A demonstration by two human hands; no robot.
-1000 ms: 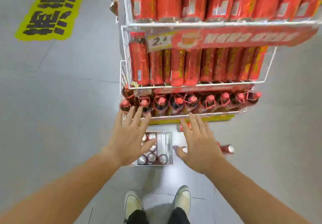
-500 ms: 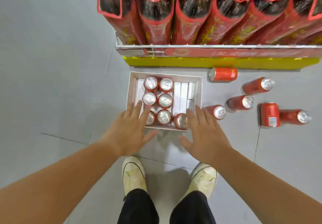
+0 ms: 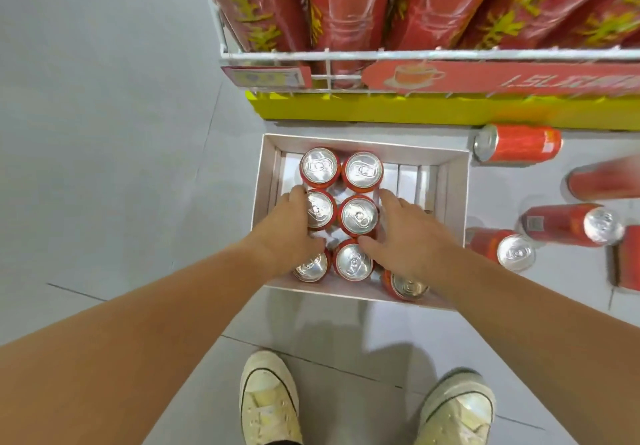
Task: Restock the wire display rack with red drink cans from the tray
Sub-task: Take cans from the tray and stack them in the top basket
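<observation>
Two shoes (image 3: pixel 270 399) are being seen at the bottom of the frame, on the gray floor (image 3: pixel 104 132). Just above them, in the middle of the frame, the white tray (image 3: pixel 455 195) is being reached into by both hands. Seven red cans are being kept standing up in it, shiny tops facing the camera, so their long way is pointing up at the hands. The left hand (image 3: pixel 287 233) is being pressed against the left side of the middle-left can (image 3: pixel 320 210). The right hand (image 3: pixel 408 236) is being laid beside the middle-right can (image 3: pixel 358 216), fingers spread and thumb reaching under it. Neither hand is being closed all the way yet; the two middle cans are being hugged between them. Each hand is closest to its own can. More cans (image 3: pixel 519 144) are being left lying sideways at the right. At the top, the wire rack (image 3: pixel 381 55) is being filled with big red bottles (image 3: pixel 346 4).
</observation>
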